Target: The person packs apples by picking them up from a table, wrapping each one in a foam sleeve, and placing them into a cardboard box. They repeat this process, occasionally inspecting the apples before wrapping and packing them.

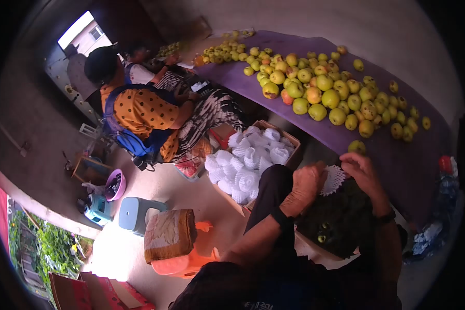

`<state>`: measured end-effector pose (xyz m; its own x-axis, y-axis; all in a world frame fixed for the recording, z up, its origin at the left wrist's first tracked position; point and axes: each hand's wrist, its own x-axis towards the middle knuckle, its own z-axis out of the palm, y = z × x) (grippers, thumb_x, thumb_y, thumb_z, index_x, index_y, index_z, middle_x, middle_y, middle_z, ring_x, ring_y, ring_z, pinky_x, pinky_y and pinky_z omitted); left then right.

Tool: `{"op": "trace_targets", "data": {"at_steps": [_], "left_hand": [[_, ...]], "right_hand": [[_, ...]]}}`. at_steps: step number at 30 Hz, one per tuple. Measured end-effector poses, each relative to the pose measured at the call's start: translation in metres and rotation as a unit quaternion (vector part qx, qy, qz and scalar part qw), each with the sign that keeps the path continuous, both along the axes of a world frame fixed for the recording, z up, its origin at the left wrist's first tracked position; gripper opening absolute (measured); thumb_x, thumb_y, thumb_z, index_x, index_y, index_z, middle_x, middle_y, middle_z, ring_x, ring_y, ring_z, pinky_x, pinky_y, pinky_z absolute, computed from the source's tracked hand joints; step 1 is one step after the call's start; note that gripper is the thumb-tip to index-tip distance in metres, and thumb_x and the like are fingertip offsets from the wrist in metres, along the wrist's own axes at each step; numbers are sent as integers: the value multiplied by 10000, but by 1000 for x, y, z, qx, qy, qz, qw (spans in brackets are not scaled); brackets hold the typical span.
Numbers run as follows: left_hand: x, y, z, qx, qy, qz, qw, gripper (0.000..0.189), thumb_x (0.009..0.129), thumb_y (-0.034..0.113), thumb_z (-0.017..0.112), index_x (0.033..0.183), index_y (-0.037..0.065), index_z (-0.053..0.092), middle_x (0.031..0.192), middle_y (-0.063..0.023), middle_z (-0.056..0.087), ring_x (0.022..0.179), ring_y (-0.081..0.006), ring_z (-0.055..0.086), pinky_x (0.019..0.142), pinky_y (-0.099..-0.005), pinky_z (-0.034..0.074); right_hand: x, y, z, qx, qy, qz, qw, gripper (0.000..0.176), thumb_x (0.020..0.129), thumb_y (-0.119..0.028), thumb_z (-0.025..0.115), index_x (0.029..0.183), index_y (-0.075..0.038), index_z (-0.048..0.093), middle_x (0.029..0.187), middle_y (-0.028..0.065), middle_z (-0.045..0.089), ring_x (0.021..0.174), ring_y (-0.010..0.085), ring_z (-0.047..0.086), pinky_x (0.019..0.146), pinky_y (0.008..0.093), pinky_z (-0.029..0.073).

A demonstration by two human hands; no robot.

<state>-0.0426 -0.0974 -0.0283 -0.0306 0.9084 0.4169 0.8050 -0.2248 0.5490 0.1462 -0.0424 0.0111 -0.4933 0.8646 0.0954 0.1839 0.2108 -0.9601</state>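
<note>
Table (385,160): spread with purple cloth; yellow-green apples (330,98), some blushed red, are heaped along it.
Room: dimly lit, with plain walls; daylight is admitted through a doorway (85,31) at the left.
Foam net (332,180): white, ribbed, toothed at its edge; held up near the table's front edge.
Left hand (308,183): closed, the foam net gripped.
Right hand (360,173): fingers bent beside the net; whether it is touched cannot be told.

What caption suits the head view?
Left hand holding a white foam net, right hand close by, beside a purple table of yellow-green fruit.
</note>
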Motion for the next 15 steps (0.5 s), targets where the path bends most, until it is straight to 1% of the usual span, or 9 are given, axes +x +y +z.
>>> {"op": "trace_targets", "data": {"at_steps": [1, 2, 3, 4, 6, 8, 12, 14, 15], "left_hand": [[-4, 0, -2, 2, 0, -2, 1000, 145, 822, 228, 622, 820, 87, 587, 749, -160, 624, 752, -381, 619, 622, -470, 490], [-5, 0, 2, -40, 14, 5, 999, 159, 834, 239, 612, 827, 82, 593, 755, -167, 632, 745, -387, 620, 617, -476, 489], [-7, -2, 2, -34, 9, 1, 999, 178, 837, 257, 608, 847, 79, 618, 765, -171, 641, 753, -390, 624, 630, -473, 497], [-7, 0, 0, -58, 56, 14, 997, 205, 820, 276, 621, 878, 80, 643, 763, -167, 647, 752, -390, 630, 646, -468, 508], [-7, 0, -7, -52, 74, 16, 996, 248, 791, 280, 646, 914, 65, 658, 830, -179, 661, 795, -376, 641, 693, -456, 514], [-5, 0, -10, -69, 73, 7, 995, 185, 785, 226, 652, 879, 67, 655, 857, -165, 653, 822, -375, 633, 706, -460, 508], [2, 2, -13, -118, 54, 3, 992, 180, 785, 217, 648, 888, 69, 655, 839, -175, 666, 818, -380, 639, 720, -460, 506], [3, 4, -13, -114, 49, 12, 992, 178, 786, 211, 646, 900, 75, 650, 815, -176, 665, 805, -382, 641, 714, -461, 506], [3, 5, -13, -111, 42, 23, 993, 177, 787, 205, 644, 913, 82, 646, 791, -177, 665, 792, -385, 643, 709, -462, 507]], "right_hand": [[8, 2, 12, 37, -15, -43, 998, 236, 887, -177, 611, 1043, 0, 623, 855, 41, 630, 742, 96, 586, 654, 254, 488], [20, 10, 15, 49, 6, -74, 996, 249, 896, -208, 609, 1050, -13, 625, 860, 36, 630, 733, 102, 589, 652, 251, 488], [33, 19, 16, 67, 7, -102, 992, 252, 902, -214, 595, 1057, -18, 627, 878, 36, 633, 748, 102, 589, 653, 250, 490], [42, 23, 17, 74, 5, -139, 987, 248, 899, -208, 598, 1056, -19, 628, 881, 40, 640, 752, 100, 590, 653, 250, 489], [61, 33, 11, 80, -4, -188, 979, 245, 896, -203, 600, 1055, -20, 630, 885, 44, 647, 756, 98, 590, 653, 250, 488], [72, 43, -1, 90, 2, -231, 969, 247, 871, -176, 616, 1053, -10, 627, 897, 55, 658, 762, 99, 594, 647, 254, 489], [79, 50, -11, 71, -26, -249, 966, 270, 829, -149, 640, 1052, 2, 621, 915, 87, 671, 780, 152, 624, 676, 294, 503], [75, 55, -21, 131, -92, -232, 959, 322, 790, -138, 654, 1072, 10, 613, 991, 136, 665, 854, 229, 642, 742, 339, 508], [68, 52, -20, 131, -90, -233, 959, 322, 790, -138, 654, 1072, 10, 613, 991, 136, 665, 854, 229, 642, 742, 339, 508]]}}
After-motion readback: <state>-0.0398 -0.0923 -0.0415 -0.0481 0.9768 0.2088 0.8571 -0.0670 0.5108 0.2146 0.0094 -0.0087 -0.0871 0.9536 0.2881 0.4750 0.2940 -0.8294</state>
